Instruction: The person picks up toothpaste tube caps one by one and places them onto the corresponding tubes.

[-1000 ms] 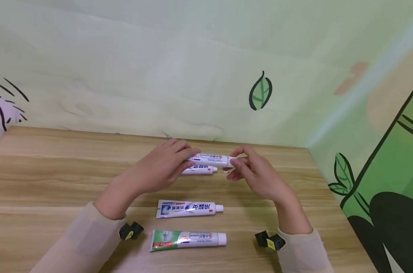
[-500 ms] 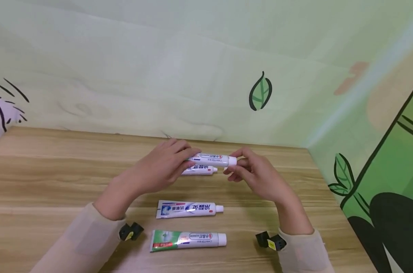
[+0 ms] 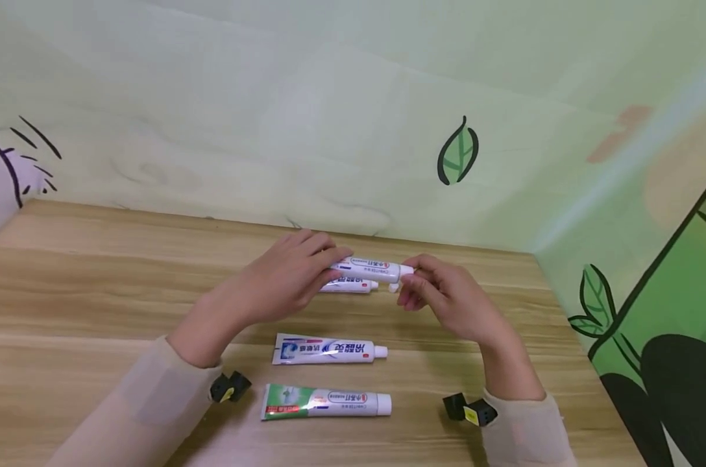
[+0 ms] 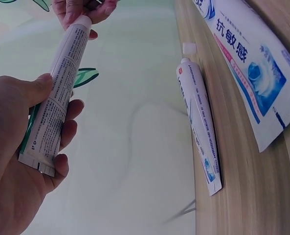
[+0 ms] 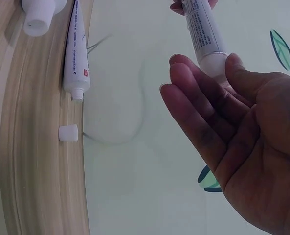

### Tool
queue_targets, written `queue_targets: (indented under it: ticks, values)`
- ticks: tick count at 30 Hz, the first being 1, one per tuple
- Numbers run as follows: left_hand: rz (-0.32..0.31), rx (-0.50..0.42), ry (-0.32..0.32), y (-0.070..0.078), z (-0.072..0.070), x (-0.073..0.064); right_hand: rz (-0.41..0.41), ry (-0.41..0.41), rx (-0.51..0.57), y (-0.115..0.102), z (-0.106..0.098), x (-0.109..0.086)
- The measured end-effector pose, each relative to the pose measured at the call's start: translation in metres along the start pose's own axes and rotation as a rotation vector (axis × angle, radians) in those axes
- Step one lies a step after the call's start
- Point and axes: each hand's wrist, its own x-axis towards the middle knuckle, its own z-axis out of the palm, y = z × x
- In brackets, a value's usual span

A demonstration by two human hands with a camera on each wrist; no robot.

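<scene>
In the head view, my left hand (image 3: 285, 279) grips a green-and-white toothpaste tube (image 3: 373, 270) raised above the table, its capped end pointing right. The left wrist view shows that tube's printed back (image 4: 56, 93), with the thumb on one side and fingertips on the other. My right hand (image 3: 455, 298) pinches the tube's white cap (image 5: 214, 64) between thumb and index finger, while its other fingers extend below. Behind the held tube, partly hidden by it, lies an uncapped white toothpaste tube (image 5: 77, 58). A loose white cap (image 5: 68, 133) stands near its nozzle.
On the wooden table (image 3: 96, 311), a blue-and-white toothpaste tube (image 3: 329, 350) lies nearer me, capped. Closest is another green-and-white toothpaste tube (image 3: 326, 402), also capped. A wall (image 3: 242, 130) with painted leaves rises along the table's far edge.
My right thumb slipped down off the cap half a second ago and is back against it now. The head view has shifted slightly. The left hand keeps its grip on the tube.
</scene>
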Motion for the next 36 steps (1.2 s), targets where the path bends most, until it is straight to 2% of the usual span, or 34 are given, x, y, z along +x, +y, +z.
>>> queue_targets:
  ticks: [9,17,21,29,36]
  values:
    - [-0.015,-0.031,0.005,-0.002,0.002,-0.005,0.006,-0.023,0.032,0.002,0.004,0.004]
    - [-0.036,-0.029,0.032,-0.008,0.002,-0.01,-0.008,0.074,0.096,0.003,0.014,0.014]
    - [-0.05,-0.036,0.033,-0.008,0.003,-0.011,-0.007,0.093,0.131,0.002,0.014,0.014]
    - [-0.037,-0.038,0.039,-0.007,0.002,-0.002,0.027,0.159,0.044,0.002,0.01,0.008]
    - [-0.052,-0.039,0.031,-0.006,0.002,-0.002,-0.031,0.149,0.006,0.003,0.008,0.008]
